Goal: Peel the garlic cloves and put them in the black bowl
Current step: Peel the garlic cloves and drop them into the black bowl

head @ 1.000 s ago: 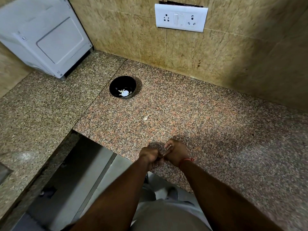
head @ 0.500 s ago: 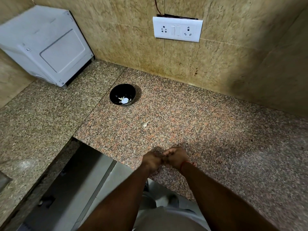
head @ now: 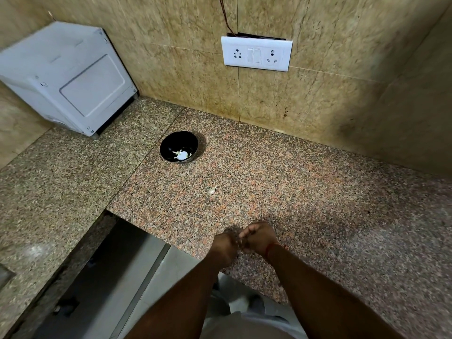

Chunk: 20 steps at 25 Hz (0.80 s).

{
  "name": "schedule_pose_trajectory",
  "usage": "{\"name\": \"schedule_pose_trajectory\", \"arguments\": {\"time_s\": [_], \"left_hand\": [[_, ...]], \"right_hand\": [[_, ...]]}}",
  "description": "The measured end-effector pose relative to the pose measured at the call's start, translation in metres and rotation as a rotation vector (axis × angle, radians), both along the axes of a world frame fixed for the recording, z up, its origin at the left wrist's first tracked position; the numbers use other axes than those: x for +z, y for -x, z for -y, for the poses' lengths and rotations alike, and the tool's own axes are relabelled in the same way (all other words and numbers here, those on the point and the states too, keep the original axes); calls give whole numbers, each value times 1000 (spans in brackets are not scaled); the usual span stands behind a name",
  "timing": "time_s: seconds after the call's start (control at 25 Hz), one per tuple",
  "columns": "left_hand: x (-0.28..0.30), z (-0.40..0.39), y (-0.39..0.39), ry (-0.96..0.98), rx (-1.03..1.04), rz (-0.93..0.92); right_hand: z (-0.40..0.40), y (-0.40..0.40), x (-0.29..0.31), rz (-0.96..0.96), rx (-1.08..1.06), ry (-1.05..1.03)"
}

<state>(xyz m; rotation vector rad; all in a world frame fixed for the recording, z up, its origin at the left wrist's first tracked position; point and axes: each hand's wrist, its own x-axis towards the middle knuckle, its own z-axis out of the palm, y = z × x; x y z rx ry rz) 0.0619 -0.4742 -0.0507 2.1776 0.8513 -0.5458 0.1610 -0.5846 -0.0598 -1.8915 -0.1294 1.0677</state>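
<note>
A black bowl [head: 178,146] stands on the granite counter [head: 305,192], far from me, with a pale peeled clove and bits of skin [head: 181,155] inside. One loose garlic clove [head: 212,190] lies on the counter between the bowl and my hands. My left hand [head: 223,248] and my right hand [head: 259,237] are pressed together over the counter's near edge, fingers curled inward. What they pinch between them is hidden; it is presumably a garlic clove. A red thread circles my right wrist.
A white appliance [head: 66,79] sits in the back left corner. A white socket plate [head: 256,53] is on the tiled wall behind. The counter has a cut-out [head: 102,277] at the lower left, open to the floor below.
The view has tilted up a little, so bowl, clove and hands sit lower in the frame. My hands stay joined together at the counter's edge, fingers working slightly.
</note>
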Motion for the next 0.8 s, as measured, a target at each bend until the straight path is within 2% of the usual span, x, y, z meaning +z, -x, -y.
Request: {"name": "schedule_pose_trajectory", "arguments": {"time_s": [0.16, 0.44, 0.56, 0.64, 0.8], "left_hand": [[-6, 1, -3, 50, 164, 82], [-6, -8, 7, 291, 463, 151], [-5, -11, 8, 263, 447, 131], [-8, -11, 9, 196, 413, 92], [-13, -8, 12, 62, 257, -30]], "right_hand": [[-1, -1, -5, 35, 6, 13], [2, 1, -8, 115, 45, 33], [6, 5, -10, 191, 112, 70], [6, 9, -11, 296, 229, 106], [7, 18, -29, 480, 374, 256]]}}
